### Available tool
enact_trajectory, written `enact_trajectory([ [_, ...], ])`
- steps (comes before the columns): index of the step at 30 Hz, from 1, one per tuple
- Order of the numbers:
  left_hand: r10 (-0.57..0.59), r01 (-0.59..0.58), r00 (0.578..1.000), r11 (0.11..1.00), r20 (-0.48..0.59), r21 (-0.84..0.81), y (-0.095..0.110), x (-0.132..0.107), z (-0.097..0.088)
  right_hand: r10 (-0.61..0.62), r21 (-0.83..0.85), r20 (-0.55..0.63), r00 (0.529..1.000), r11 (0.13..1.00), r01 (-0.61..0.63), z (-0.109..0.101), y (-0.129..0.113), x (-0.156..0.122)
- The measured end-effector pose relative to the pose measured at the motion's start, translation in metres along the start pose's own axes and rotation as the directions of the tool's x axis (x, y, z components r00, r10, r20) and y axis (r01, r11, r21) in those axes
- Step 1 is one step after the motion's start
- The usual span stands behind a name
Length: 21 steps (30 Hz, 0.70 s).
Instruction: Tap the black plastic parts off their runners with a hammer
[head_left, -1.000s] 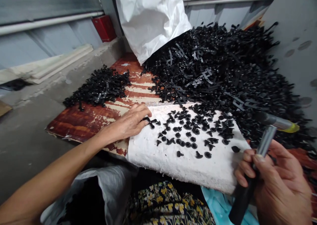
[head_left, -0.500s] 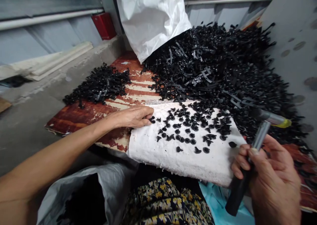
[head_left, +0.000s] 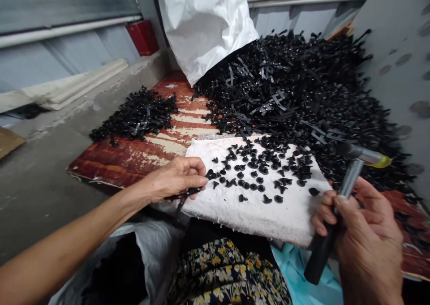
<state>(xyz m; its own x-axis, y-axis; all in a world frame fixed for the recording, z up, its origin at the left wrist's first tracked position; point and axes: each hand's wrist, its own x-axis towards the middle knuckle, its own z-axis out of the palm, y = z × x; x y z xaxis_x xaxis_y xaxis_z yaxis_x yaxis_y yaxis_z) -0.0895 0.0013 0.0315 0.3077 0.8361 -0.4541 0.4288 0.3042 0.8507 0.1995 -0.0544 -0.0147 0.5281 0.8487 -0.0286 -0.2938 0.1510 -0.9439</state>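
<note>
My left hand (head_left: 176, 178) is closed in a pinch on a thin black plastic strip (head_left: 185, 196) at the near left edge of a white foam block (head_left: 235, 206). Several small black plastic caps (head_left: 258, 170) lie scattered on the block. In my right hand (head_left: 366, 238), at the lower right, is a small hammer (head_left: 339, 206) with a black grip, a metal shaft and a yellow-tipped head, raised beside the block's right end.
A large heap of black plastic parts (head_left: 302, 90) fills the back right, with a smaller pile (head_left: 136, 117) on a worn red board (head_left: 134, 157). A white sack (head_left: 204, 23) stands behind. An open grey bag (head_left: 134, 260) and floral cloth (head_left: 228, 273) are near me.
My left hand has drawn back from the block's left edge toward me, lifting a black strip off the foam. The hammer hand has stayed nearly still.
</note>
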Motion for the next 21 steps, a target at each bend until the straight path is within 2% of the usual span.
enact_trajectory([
  [3, 0.011, -0.01, 1.0, 0.999, 0.011, -0.05, -0.004, 0.009, 0.013, -0.007, 0.0, -0.003, 1.0, 1.0, 0.007, -0.001, 0.001, -0.001],
  [7, 0.011, -0.01, 1.0, 0.999, 0.021, -0.045, -0.008, 0.016, 0.015, -0.017, -0.021, -0.007, 1.0, 1.0, 0.017, -0.001, 0.002, 0.001],
  [11, 0.07, -0.07, 0.998, 0.998, 0.0, 0.0, -0.008, 0.007, 0.015, -0.018, -0.046, -0.01, 1.0, 0.999, 0.017, 0.001, -0.002, -0.004],
  [14, 0.105, -0.106, 0.994, 0.993, -0.013, -0.06, -0.009, -0.002, 0.025, 0.041, -0.11, 0.011, 0.999, 0.993, -0.04, 0.001, -0.002, -0.023],
  [16, 0.127, -0.125, 0.992, 0.985, 0.008, -0.121, -0.012, -0.008, 0.038, 0.074, -0.17, 0.092, 0.993, 0.984, -0.058, 0.004, 0.001, -0.041],
  [17, 0.132, -0.125, 0.991, 0.981, 0.032, -0.149, -0.015, -0.01, 0.046, 0.109, -0.206, 0.169, 0.98, 0.976, -0.073, 0.007, 0.004, -0.05],
  [19, 0.125, -0.107, 0.988, 0.976, 0.089, -0.188, -0.021, -0.016, 0.059, 0.195, -0.281, 0.33, 0.924, 0.955, -0.101, 0.017, 0.01, -0.065],
  [21, 0.128, -0.103, 0.984, 0.976, 0.125, -0.19, -0.028, -0.023, 0.07, 0.217, -0.335, 0.508, 0.833, 0.941, -0.041, 0.029, 0.017, -0.073],
])
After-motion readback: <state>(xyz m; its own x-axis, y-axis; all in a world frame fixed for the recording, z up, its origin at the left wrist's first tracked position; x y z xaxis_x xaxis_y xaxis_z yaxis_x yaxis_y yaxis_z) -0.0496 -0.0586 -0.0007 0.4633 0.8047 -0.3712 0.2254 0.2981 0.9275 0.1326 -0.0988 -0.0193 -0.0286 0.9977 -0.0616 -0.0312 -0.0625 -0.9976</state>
